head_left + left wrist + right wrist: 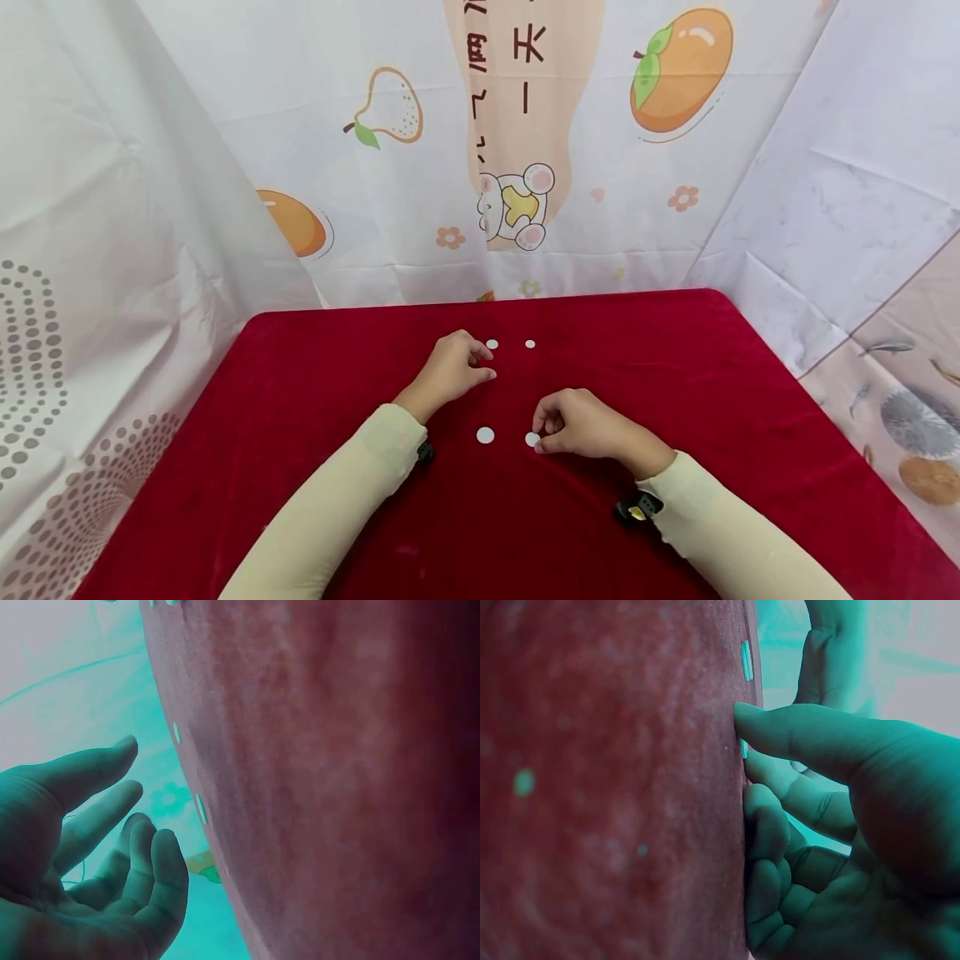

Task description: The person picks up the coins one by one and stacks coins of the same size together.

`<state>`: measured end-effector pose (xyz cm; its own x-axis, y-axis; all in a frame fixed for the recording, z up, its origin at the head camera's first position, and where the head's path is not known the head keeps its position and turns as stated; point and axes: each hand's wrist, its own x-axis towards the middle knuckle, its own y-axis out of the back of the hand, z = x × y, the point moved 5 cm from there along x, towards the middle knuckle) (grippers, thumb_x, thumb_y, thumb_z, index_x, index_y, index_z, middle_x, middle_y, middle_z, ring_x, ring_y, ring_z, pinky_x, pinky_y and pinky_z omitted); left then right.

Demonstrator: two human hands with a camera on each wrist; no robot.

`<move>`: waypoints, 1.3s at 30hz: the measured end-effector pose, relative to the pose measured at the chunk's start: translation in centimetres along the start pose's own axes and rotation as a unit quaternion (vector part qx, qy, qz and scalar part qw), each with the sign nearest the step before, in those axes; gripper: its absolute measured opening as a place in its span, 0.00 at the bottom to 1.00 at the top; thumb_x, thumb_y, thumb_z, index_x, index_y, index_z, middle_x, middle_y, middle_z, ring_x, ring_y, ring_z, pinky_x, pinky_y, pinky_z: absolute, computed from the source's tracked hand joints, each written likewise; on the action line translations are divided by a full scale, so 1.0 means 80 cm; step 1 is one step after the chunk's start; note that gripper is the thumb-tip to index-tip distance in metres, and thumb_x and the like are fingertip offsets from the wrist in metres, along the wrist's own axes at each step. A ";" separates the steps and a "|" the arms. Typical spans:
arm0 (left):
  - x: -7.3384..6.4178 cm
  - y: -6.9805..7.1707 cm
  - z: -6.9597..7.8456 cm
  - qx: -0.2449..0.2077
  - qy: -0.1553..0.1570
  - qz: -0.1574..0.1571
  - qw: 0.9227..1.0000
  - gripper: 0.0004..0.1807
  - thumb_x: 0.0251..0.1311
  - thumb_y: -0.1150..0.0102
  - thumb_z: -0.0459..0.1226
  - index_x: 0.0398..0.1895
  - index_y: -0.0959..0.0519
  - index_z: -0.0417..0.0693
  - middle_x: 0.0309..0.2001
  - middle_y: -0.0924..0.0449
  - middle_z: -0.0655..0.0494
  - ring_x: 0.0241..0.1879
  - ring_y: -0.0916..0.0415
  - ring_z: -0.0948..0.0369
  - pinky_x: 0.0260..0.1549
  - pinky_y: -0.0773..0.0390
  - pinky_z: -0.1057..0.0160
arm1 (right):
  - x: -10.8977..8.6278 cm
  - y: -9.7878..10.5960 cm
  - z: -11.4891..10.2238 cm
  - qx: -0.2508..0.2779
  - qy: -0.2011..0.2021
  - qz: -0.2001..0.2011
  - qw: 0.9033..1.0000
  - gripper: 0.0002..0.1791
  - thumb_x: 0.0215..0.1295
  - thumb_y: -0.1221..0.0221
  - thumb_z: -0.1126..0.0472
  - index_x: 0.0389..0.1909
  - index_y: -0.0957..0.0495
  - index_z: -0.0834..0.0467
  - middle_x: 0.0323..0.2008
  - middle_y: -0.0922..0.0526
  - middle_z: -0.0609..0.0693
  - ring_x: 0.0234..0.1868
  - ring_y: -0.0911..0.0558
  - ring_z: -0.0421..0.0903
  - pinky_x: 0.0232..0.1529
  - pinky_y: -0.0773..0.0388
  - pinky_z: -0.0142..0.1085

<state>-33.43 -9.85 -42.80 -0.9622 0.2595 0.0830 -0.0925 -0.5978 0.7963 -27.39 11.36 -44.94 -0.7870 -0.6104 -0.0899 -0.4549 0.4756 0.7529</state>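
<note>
Several flat white discs lie on the red cloth. My right hand (588, 425) pinches the near right disc (532, 438) at its edge between thumb and index finger, the other fingers curled in. In the right wrist view that disc (744, 748) shows between the thumb and index fingertips, against the cloth. My left hand (452, 371) hovers by the far left disc (492, 344), thumb and fingers loosely parted with nothing between them. The left wrist view shows the left hand (97, 855) apart from the cloth. The near left disc (485, 435) lies beside the right hand's disc.
A smaller far right disc (530, 344) lies near the back of the red-covered table (637, 350). Behind the table hangs a white curtain (300, 83) printed with fruit, and more curtains enclose both sides.
</note>
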 end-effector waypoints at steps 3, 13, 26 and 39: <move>0.006 0.000 -0.003 0.003 0.010 0.009 1.000 0.12 0.58 0.23 0.40 0.44 0.10 0.47 0.44 0.21 0.55 0.42 0.23 0.59 0.42 0.18 0.61 | 0.001 0.000 0.000 -0.002 0.000 0.000 1.000 0.09 0.55 0.23 0.57 0.30 0.16 0.45 0.25 0.19 0.38 0.30 0.21 0.39 0.33 0.22 0.33; 0.023 0.001 -0.006 0.011 0.030 0.019 0.999 0.15 0.58 0.23 0.40 0.47 0.11 0.45 0.44 0.20 0.52 0.43 0.23 0.58 0.44 0.19 0.59 | 0.000 0.000 0.001 0.003 -0.005 -0.001 1.000 0.09 0.55 0.23 0.57 0.29 0.16 0.45 0.24 0.19 0.39 0.29 0.21 0.39 0.32 0.22 0.32; 0.043 0.000 -0.016 0.007 0.066 0.014 0.998 0.17 0.58 0.23 0.39 0.49 0.11 0.44 0.45 0.14 0.51 0.46 0.20 0.56 0.48 0.18 0.58 | 0.000 0.001 0.000 0.007 0.001 -0.002 1.000 0.09 0.55 0.23 0.57 0.30 0.16 0.46 0.24 0.20 0.40 0.29 0.22 0.38 0.32 0.22 0.32; 0.053 -0.005 -0.024 0.004 0.116 -0.009 0.993 0.21 0.58 0.23 0.41 0.53 0.14 0.44 0.49 0.14 0.51 0.50 0.20 0.55 0.52 0.18 0.56 | 0.000 0.000 0.002 0.011 0.011 -0.001 1.000 0.09 0.55 0.23 0.57 0.30 0.16 0.46 0.25 0.19 0.39 0.29 0.21 0.39 0.32 0.22 0.32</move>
<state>-38.00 -9.99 -43.91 -0.9935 0.0881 -0.0717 -0.1100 -0.5884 0.8011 -27.47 11.47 -45.05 -0.7768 -0.6249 -0.0777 -0.4662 0.4878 0.7381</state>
